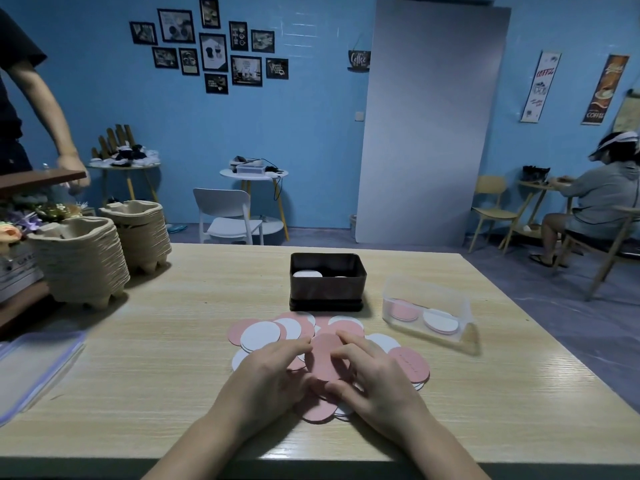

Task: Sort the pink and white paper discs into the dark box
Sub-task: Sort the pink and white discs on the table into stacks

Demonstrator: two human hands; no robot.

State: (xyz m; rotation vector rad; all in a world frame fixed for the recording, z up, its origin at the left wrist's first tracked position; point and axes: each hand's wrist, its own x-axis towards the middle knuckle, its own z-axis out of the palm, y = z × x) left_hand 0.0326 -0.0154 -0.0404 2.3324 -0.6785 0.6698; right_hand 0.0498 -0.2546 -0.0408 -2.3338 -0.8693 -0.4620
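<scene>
A pink disc [327,356] is being held at the middle of the pile of discs [261,336], which is spread out on the counter [166,341] just in front of the dark box [327,284]. The disc is being pinched from both sides. On its left edge the left hand [272,374] is being pressed in, with the curled fingers [299,344] touching the rim. On its right edge the right hand [375,381] is being closed round it, its fingers [349,341] bent over the top rim and the thumb set against the lower rim. Whether one disc or a thin stack is being gripped cannot be told. Pink and white discs are being covered in part by both palms, and more are showing beyond the wrists and fingertips.

The dark box is being left open, and a white disc [306,273] is lying inside it at the left. Near the box, on its right, a clear tub [429,292] is being used for two small stacks side by side, one pink [403,310] and one white [440,321]. At the far left of the counter two stacks of pulp trays [81,261] are standing close together.
</scene>
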